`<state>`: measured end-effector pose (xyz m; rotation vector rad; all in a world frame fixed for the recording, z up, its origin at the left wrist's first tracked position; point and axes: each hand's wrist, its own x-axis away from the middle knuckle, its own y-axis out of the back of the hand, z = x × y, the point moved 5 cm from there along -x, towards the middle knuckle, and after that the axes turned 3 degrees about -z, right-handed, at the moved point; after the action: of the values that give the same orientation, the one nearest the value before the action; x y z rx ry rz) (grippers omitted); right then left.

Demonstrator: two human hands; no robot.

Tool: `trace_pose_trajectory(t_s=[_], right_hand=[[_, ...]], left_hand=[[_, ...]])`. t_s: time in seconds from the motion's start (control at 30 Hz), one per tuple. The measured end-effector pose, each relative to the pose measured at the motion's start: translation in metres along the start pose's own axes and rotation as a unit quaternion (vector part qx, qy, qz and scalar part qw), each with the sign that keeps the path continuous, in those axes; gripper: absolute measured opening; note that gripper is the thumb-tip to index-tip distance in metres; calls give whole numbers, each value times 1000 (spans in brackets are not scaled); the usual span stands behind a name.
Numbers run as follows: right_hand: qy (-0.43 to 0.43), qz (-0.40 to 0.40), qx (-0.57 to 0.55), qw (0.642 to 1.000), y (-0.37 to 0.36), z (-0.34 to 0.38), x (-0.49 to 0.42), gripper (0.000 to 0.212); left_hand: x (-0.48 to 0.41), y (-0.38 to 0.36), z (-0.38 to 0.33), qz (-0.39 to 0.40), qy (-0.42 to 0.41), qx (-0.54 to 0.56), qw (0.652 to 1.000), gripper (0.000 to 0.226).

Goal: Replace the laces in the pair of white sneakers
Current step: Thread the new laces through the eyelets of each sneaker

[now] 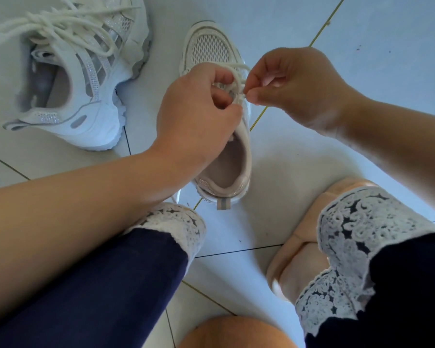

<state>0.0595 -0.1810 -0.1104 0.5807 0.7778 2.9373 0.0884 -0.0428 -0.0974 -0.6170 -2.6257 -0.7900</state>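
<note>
**A:** In the head view, where is the shoe being worked on?

**B:** The centre sneaker point(222, 162) stands on the tiled floor point(362, 59), toe pointing away from the person and heel opening toward them. Its mesh toe shows beyond the hands, which hide the middle of the upper.

**A:** What is the left hand doing?

**B:** The left hand point(196, 114) reaches in over the shoe's throat. Its fingers point(220, 75) are curled in, with forefinger and thumb closed around a loop of the cream lace point(232, 80) right above the eyelets.

**A:** And the right?

**B:** The right hand point(296, 81) hovers just beside the sneaker's right edge. Its thumb and forefinger tip are pressed together on a strand of the same lace where it leaves the loop. The other fingers are folded toward the palm.

**A:** So both pinch the lace?

**B:** Yes. The hands nearly meet, with the loop between them. I cannot tell which eyelet the strand runs through.

**A:** The other shoe?

**B:** The second sneaker point(86, 91) lies on its side at upper left, well apart from the hands. Thick white laces point(60, 26) are threaded across it, and a knot shows.

**A:** Anything else?

**B:** Navy trousers point(98, 285) with white lace cuffs. There is also a beige slipper point(294, 247) on the right foot, near the centre sneaker's heel.
</note>
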Motion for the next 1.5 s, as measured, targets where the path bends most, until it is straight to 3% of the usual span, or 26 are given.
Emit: trace_pose_trajectory(t_s=[0.63,0.97,1.13,1.33,1.5], right_hand=[[15,66,-39,997,2,6,-4,18],[33,-73,89,993,1,20,19,16],[97,-50,135,985,-3,31,28,16],[175,-5,359,917,-11,39,26,18],[178,12,358,916,-20,42,22,31]], left_hand=[[-1,2,1,4,14,37,999,19],[0,2,5,39,12,69,997,27],[2,5,4,40,-15,43,998,33],[5,7,2,55,-35,7,998,39],[5,8,1,39,-63,-27,997,39]])
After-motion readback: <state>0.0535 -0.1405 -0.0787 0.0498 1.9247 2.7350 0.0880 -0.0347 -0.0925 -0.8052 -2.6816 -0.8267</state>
